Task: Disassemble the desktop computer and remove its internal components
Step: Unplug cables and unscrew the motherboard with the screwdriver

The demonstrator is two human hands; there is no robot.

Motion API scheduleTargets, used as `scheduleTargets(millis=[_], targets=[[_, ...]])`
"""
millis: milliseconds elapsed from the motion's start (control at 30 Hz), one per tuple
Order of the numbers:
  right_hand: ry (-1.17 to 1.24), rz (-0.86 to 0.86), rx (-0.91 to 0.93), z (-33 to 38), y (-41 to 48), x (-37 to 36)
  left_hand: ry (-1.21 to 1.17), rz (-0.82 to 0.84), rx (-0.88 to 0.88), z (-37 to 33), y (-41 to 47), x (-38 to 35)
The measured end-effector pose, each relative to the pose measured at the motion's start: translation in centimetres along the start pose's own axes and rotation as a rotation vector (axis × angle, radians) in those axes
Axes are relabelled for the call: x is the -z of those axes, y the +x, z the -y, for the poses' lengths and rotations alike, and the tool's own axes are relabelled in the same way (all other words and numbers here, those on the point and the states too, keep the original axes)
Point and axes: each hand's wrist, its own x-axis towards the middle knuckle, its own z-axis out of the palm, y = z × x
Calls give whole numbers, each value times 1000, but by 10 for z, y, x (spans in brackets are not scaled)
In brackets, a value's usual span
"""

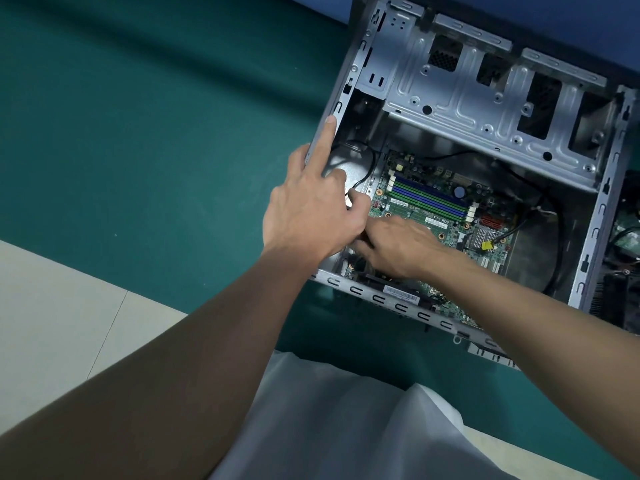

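An open grey desktop computer case [398, 306] lies on its side on a green mat. Its green motherboard [440, 221] shows blue and green memory slots [427, 199], and an empty metal drive cage [460, 98] spans the top. My left hand [311, 209] holds the case's left wall, its index finger straight along the rim and its thumb curled inside. My right hand [398, 251] reaches onto the lower left of the motherboard. Its fingertips lie partly under my left hand, so what they touch is hidden.
A black cable [556, 220] loops across the case floor on the right, near a yellow connector [486, 244]. Other dark parts [623, 247] lie just outside the case's right wall. The green mat [138, 133] stretches left. White cloth [346, 427] covers my lap.
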Motion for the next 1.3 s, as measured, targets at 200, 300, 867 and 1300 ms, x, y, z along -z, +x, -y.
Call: scheduleTargets(millis=[200, 300, 867, 1300], targets=[[108, 11, 14, 3, 1, 1, -8, 10, 2, -1, 0, 1], [34, 17, 29, 2, 0, 0, -13, 8, 8, 0, 0, 1], [354, -180, -144, -13, 5, 18, -15, 7, 11, -1, 0, 2], [973, -421, -269, -29, 11, 43, -26, -1, 15, -1, 0, 1]])
